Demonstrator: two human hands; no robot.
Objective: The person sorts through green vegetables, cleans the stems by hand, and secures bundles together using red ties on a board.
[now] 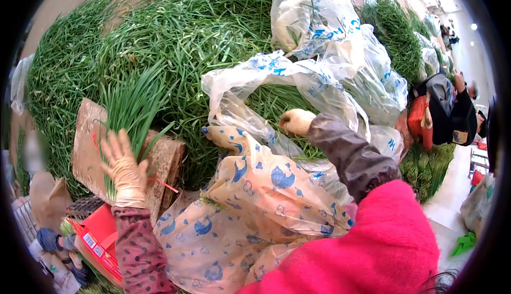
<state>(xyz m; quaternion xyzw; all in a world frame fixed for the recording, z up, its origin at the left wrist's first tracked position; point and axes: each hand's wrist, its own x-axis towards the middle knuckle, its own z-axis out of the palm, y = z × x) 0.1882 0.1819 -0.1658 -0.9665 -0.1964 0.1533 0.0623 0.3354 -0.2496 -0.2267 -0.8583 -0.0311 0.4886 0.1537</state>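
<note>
A bunch of long green stalks (133, 102) lies across a worn wooden block (88, 150). My left hand (126, 169), in a pale glove, rests on the lower end of the bunch with its fingers spread. Red ties (162, 184) show on the block beside it. My right hand (297, 122), also gloved, is over the opening of a clear plastic bag (229, 89) with blue print. Its fingers are curled in; whatever they may hold is hidden. More green stalks (277, 102) lie inside the bag.
A large heap of green stalks (202, 33) covers the surface ahead. Another filled plastic bag (319, 22) stands beyond. A red box (98, 235) is at the lower left. A patterned apron (250, 193) covers my lap. A person in dark clothing (452, 110) is at the right.
</note>
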